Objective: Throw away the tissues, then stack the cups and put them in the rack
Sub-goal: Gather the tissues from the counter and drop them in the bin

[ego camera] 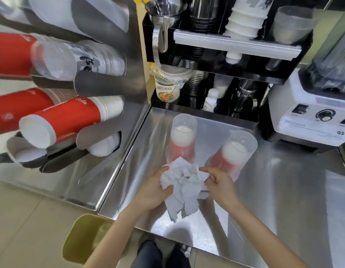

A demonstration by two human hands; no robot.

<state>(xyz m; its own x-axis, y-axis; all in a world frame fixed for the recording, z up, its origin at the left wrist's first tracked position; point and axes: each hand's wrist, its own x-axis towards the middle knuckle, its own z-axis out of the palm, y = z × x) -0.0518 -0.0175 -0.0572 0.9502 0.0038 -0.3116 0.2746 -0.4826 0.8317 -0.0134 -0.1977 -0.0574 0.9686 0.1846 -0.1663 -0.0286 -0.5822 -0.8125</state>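
Head view: blender [310, 117] at right, black shelf unit [216, 70] behind, wall cup rack [71, 93] at left. Two upside-down clear cups [182, 140] [232, 153] just behind the tissues [184, 187] on the steel counter [274, 190]. Left hand [154, 188] and right hand [220, 182] both curled, gripping the crumpled wad from either side; its loose end trails toward the camera.

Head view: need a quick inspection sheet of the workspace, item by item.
Surface: steel counter, bare apart from the job's things.
Job's things: crumpled tissues held between both hands; two upside-down clear cups behind, apart; cup rack at left, holding stacks.
Clutter: blender and black organiser shelf at the back.
Grips: left hand and right hand both closed on the tissues.
Cables: nothing seen.
Surroundings: yellow-green bin on the floor, lower left.
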